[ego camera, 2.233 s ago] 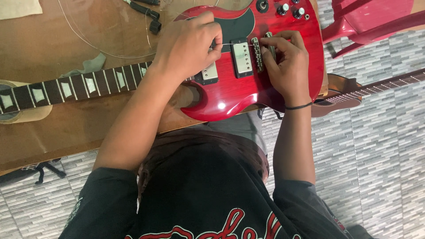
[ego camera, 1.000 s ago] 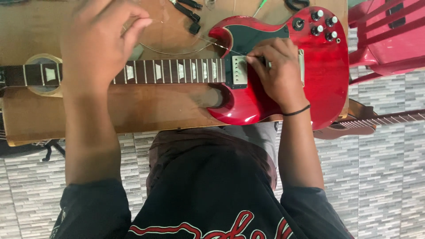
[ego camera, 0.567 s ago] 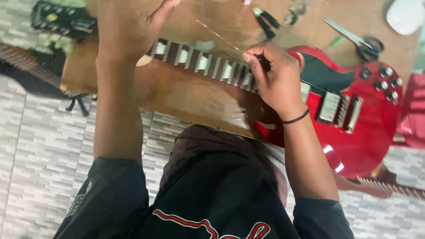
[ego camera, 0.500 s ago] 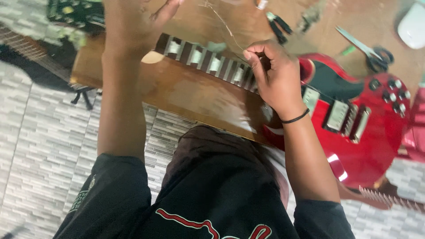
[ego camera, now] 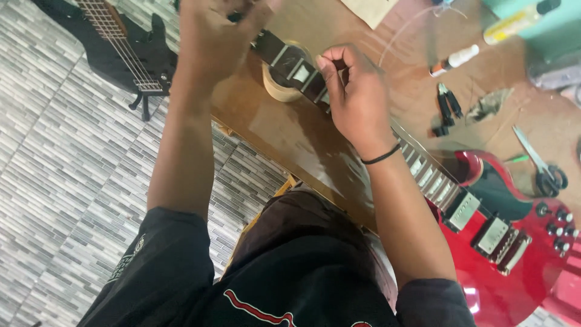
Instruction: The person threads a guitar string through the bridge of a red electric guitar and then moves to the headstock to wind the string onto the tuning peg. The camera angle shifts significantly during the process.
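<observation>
**Red guitar on a crowded desk: where the slip could come**

Red-bodied electric guitar (ego camera: 514,242) lies along the desk (ego camera: 290,139), its body toward the near right corner and its neck (ego camera: 302,79) running up to the far left; the neck rests on a roll of tape (ego camera: 279,91) near the desk's left edge. The right hand (ego camera: 357,97) hovers over the neck with fingers (ego camera: 330,69) pinched shut near the fretboard; what they grip is too small to make out. The left hand (ego camera: 221,30) is raised at the far end of the neck, blurred; I cannot tell how its fingers are set.

Likely risks: the neck could roll off the tape if either hand pulls sideways; a thin wire (ego camera: 399,36), looping loose above the desk, could spring and whip if tension goes; pliers (ego camera: 446,109) and scissors (ego camera: 541,166) lie close to the glossy body, near enough to scratch it if it shifts.
</observation>
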